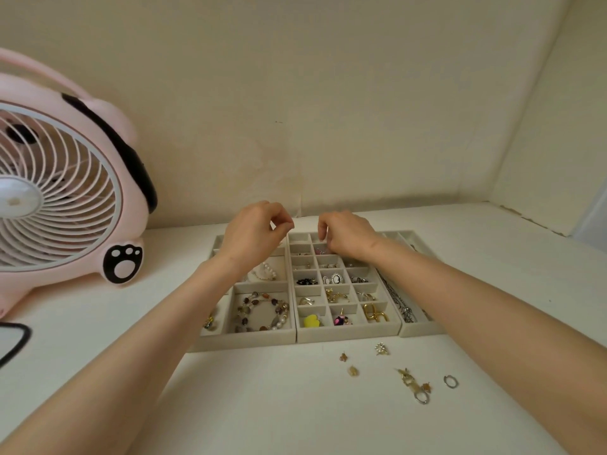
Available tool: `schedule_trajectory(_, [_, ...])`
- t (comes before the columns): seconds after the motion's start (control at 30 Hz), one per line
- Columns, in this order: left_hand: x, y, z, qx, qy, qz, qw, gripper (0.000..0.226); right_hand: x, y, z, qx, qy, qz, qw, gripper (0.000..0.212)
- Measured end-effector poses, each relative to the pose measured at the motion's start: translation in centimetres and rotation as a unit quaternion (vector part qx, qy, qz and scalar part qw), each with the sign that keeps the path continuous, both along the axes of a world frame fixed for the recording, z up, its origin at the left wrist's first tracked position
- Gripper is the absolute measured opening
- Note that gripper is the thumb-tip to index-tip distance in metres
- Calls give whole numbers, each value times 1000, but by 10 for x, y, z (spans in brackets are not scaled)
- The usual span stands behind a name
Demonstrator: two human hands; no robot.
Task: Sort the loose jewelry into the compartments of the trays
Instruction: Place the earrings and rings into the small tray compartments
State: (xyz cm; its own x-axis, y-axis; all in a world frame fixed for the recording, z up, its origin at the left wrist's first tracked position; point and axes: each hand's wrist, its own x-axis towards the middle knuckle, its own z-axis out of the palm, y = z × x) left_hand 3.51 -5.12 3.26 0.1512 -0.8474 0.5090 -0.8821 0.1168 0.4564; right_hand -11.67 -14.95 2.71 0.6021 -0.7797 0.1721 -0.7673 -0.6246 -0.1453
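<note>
Three beige trays lie side by side on the white table: a left tray [243, 339] with a beaded bracelet [262, 311], a middle grid tray [348, 333] holding earrings and rings, and a narrow right tray [417, 330] with a chain. My left hand [254, 233] hovers over the far end of the left tray, fingertips pinched together. My right hand [346, 234] is over the far cells of the middle tray, fingers curled downward. Whether either pinch holds something is too small to tell. Loose earrings [409, 379] and a silver ring [450, 381] lie in front of the trays.
A pink fan [65, 192] stands at the left on the table. A dark-rimmed object [13, 343] sits at the left edge. The wall is close behind the trays, with a corner at the right.
</note>
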Motion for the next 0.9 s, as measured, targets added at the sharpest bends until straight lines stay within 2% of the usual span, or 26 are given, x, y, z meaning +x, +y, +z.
schedule_trajectory(0.2, [-2,0,0,7,-7,-3,1000,11,0,0,-2,-10,-11,-7,1000,22])
schedule_trajectory(0.47, [-11,1,-1,34,-25,-18,999,10,-23,0,21,8,-78,-19,997,16])
schedule_trajectory(0.67, [-12,3,2,40,-31,-11,999,12,-22,12,12,21,-31,3,999,37])
schedule_trajectory(0.9, [-10,3,-1,41,-34,-15,998,12,-15,17,3,15,-28,1,999,38])
